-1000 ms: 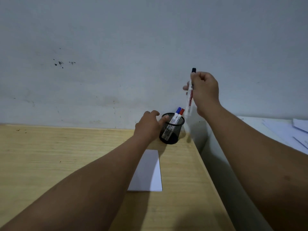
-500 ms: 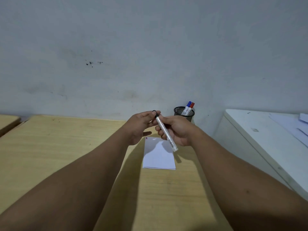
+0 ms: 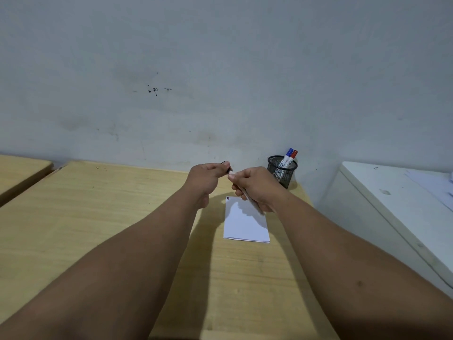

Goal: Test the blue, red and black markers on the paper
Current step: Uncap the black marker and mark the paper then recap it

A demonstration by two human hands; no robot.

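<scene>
Head view: the black marker (image 3: pixel 247 195) is held above the counter (image 3: pixel 103 217), its long axis running from about 10 o'clock, where the cap (image 3: pixel 226 166) is, down to 4 o'clock, where the tail pokes out below the palm. The right hand (image 3: pixel 257 188) is wrapped closed around the barrel; the left hand (image 3: pixel 208 179) has its fingers (image 3: pixel 220 167) pinched shut on the cap at the upper end. So the cap lies at 9 to 10 o'clock from the right hand's grip, and the pull that frees it looks to run along that same line, with the left hand drawing away toward 10 o'clock. Whether the cap has already parted from the barrel cannot be told.

The paper (image 3: pixel 245 224) lies flat on the counter directly under the right hand, at roughly 6 o'clock from it, and so nearer that hand. It has a small dark and red mark at its top left corner, too small to read. The blue marker (image 3: pixel 287 157) and red marker (image 3: pixel 292 158) stand capped in the mesh cup (image 3: pixel 282 171) at 2 o'clock from the right hand. Their barrels carry printing that is not legible.
</scene>
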